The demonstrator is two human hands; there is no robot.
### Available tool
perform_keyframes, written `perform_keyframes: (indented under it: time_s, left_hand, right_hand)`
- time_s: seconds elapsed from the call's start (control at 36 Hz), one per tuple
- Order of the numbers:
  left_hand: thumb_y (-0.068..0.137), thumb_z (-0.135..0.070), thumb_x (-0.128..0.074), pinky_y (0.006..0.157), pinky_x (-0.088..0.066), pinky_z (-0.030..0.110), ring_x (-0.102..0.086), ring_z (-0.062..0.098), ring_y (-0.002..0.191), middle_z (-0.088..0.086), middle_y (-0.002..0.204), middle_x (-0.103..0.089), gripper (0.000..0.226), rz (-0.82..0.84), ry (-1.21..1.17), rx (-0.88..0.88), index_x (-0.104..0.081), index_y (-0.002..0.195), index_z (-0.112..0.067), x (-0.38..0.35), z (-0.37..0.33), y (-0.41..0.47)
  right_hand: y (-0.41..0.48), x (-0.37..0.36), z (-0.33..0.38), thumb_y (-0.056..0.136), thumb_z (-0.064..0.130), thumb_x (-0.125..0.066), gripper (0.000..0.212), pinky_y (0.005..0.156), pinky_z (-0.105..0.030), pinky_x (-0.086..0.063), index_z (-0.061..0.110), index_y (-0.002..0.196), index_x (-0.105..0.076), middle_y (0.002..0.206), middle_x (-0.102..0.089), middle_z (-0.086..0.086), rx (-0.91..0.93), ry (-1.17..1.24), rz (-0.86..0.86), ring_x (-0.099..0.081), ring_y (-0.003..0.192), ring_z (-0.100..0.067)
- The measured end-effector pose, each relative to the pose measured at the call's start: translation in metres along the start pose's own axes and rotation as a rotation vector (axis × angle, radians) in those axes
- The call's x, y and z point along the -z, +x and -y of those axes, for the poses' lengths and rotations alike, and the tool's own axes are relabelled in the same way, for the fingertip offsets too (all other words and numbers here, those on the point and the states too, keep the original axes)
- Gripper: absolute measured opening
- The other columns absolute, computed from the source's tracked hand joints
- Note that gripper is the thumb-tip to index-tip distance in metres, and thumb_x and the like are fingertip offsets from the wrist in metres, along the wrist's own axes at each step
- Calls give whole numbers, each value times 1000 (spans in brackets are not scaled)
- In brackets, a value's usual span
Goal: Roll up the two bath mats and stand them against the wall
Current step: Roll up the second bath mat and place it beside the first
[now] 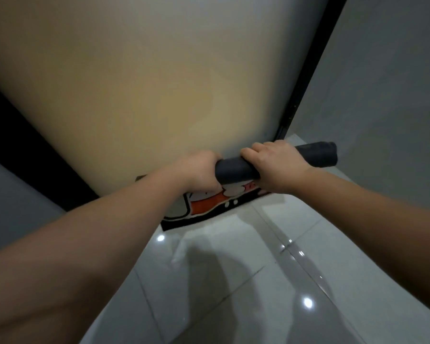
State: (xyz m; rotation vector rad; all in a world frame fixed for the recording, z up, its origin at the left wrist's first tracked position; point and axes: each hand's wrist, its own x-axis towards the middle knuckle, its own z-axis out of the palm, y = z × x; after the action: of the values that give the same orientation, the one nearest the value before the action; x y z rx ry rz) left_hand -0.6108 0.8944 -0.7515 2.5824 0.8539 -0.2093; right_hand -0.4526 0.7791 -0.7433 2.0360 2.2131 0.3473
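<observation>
A dark grey rolled-up bath mat (318, 155) is held level in front of me, above the floor. My left hand (199, 171) grips its left end. My right hand (274, 165) is wrapped over its middle, and the right end sticks out past that hand. Under the roll a second bath mat (209, 204) lies flat on the tiles, black-edged with an orange and white cartoon print. My hands and the roll cover most of the flat mat.
A frosted glass door (159, 83) with a black frame (305, 78) stands right behind the mats. A grey wall (382, 83) rises at the right. Glossy white floor tiles (233, 281) stretch toward me.
</observation>
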Motion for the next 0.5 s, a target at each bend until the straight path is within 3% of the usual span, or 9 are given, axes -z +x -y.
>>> perform_keyframes:
  time_s: [0.11,0.19,0.28,0.36,0.5]
  left_hand:
    - [75,-34,-61,67,-44,36,-61,27,89,-1,96,-63,32,-342,394,-161,-50,103,-26,-10,2,-5]
    - [74,-27,-63,70,-43,37,-60,29,89,1,98,-62,38,-469,476,-258,-52,110,-19,-16,0,-10]
    - [66,-25,-69,65,-43,35,-62,30,76,3,86,-65,39,-593,513,-318,-59,103,-15,-19,-2,-10]
    - [69,-24,-67,70,-43,36,-61,29,83,3,93,-64,45,-561,524,-279,-55,112,-17,-19,-4,-8]
    - [75,-34,-65,84,-46,39,-56,27,108,2,124,-55,71,-283,371,-169,-33,137,-22,-10,-7,-4]
  right_hand:
    - [9,10,1,70,47,-70,46,70,-35,-49,27,107,-52,97,-60,1,-77,225,268,-60,85,-25]
    - [11,16,-5,61,47,-80,58,75,-34,-50,31,110,-54,96,-62,8,-175,474,458,-59,84,-19]
    - [10,16,-13,57,42,-83,56,78,-36,-53,32,105,-57,95,-65,8,-237,625,521,-63,85,-17]
    - [10,14,-11,59,35,-81,43,72,-36,-53,30,95,-58,86,-66,6,-248,590,450,-64,80,-19]
    - [7,8,-5,66,46,-72,39,69,-36,-52,28,96,-56,85,-66,2,-193,302,293,-63,80,-26]
